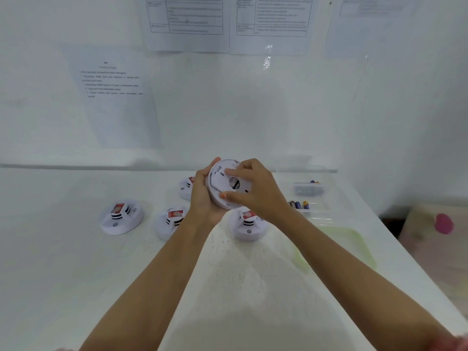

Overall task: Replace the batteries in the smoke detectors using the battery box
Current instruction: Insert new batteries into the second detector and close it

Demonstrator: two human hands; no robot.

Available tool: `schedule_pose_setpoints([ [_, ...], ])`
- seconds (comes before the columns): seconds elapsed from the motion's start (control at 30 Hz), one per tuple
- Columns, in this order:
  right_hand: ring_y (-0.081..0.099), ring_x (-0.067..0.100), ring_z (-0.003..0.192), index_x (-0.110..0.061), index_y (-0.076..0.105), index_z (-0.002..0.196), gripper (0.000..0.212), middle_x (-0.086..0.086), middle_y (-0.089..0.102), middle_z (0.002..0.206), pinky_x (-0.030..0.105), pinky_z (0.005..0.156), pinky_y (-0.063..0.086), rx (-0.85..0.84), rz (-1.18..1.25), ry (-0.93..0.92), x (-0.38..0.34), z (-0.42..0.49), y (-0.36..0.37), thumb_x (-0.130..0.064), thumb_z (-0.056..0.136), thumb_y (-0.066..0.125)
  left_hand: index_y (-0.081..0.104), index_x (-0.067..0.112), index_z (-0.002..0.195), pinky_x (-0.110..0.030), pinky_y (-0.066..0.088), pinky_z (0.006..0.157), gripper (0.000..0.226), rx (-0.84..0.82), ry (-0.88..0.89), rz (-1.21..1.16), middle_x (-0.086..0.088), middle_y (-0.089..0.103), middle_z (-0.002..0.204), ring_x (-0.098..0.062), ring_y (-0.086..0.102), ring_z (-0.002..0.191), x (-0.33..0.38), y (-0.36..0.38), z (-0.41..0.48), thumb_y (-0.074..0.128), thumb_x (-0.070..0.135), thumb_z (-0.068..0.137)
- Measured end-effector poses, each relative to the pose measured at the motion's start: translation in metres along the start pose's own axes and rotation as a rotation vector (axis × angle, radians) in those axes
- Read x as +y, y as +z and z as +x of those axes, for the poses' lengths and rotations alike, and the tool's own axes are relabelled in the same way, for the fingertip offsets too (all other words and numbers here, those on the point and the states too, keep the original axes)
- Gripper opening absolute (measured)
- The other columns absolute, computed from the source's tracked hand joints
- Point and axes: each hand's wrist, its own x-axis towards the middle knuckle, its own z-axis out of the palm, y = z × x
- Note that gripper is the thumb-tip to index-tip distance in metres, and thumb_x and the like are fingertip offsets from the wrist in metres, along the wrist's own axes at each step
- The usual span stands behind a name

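Round white plastic smoke detector held raised over white counter, centre of scene, flat back turned toward viewer. Rim cupped by left hand, grip curled round it. Back pinched by right hand, grip clenched on it. Four more white detectors laid on counter below hands. Clear plastic battery box set at right, purple-and-gold batteries inside.

Both forearms are bare, stretched forward and converging at the grip. Left hand cups the tilted smoke detector from its left edge, fingers wrapped behind it, thumb up by the top rim. Right hand curls over the exposed back face, index fingertip pressing on it, thumb on the lower rim.
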Motion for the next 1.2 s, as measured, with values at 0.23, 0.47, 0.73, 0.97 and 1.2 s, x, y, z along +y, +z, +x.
schedule_pose_setpoints([
  [0.23,0.043,0.014,0.110,-0.018,0.062,0.120,0.050,0.004,0.047,0.118,0.022,0.091,0.038,0.001,-0.056,-0.031,0.004,-0.001,-0.004,-0.027,0.073,0.076,0.072,0.023,0.084,-0.031,0.054,0.068,0.036,-0.015,0.061,-0.038,-0.007,0.069,0.087,-0.021,0.062,0.082,-0.007,0.009,0.000,0.039,0.035,0.092],
  [0.47,0.038,0.008,0.100,-0.018,0.064,0.118,0.050,0.002,0.047,0.112,0.018,0.084,0.032,0.004,-0.074,-0.038,0.013,0.000,0.002,-0.029,0.071,0.077,0.076,0.020,0.060,-0.028,0.054,0.064,0.055,-0.061,0.058,-0.049,-0.005,0.071,0.074,-0.018,0.065,0.070,-0.011,0.013,-0.004,0.035,0.036,0.093],
  [0.73,0.050,0.008,0.093,-0.006,0.068,0.103,0.055,0.002,0.061,0.104,0.018,0.082,0.040,0.166,-0.025,-0.028,0.019,-0.003,0.012,-0.035,0.058,0.084,0.071,0.023,0.087,-0.033,0.055,0.065,0.031,-0.045,0.072,-0.030,-0.008,0.068,0.090,-0.023,0.061,0.083,-0.009,0.006,-0.006,0.043,0.037,0.091],
  [0.97,0.042,0.010,0.095,-0.007,0.065,0.113,0.055,-0.002,0.045,0.102,0.011,0.079,0.034,0.045,-0.035,-0.055,0.019,0.001,0.011,-0.032,0.066,0.081,0.057,0.025,0.102,-0.035,0.058,0.056,0.027,-0.035,0.134,-0.017,-0.011,0.063,0.097,-0.026,0.060,0.084,-0.008,-0.002,-0.003,0.037,0.011,0.092],
  [1.2,0.040,0.008,0.107,-0.016,0.054,0.124,0.065,-0.003,0.047,0.120,0.017,0.089,0.029,-0.128,-0.067,-0.077,0.029,0.006,-0.016,-0.026,0.066,0.082,0.051,0.017,0.116,-0.043,0.056,0.072,0.058,-0.061,0.191,0.130,-0.015,0.058,0.113,-0.033,0.058,0.101,0.003,-0.014,0.006,0.064,0.028,0.060],
])
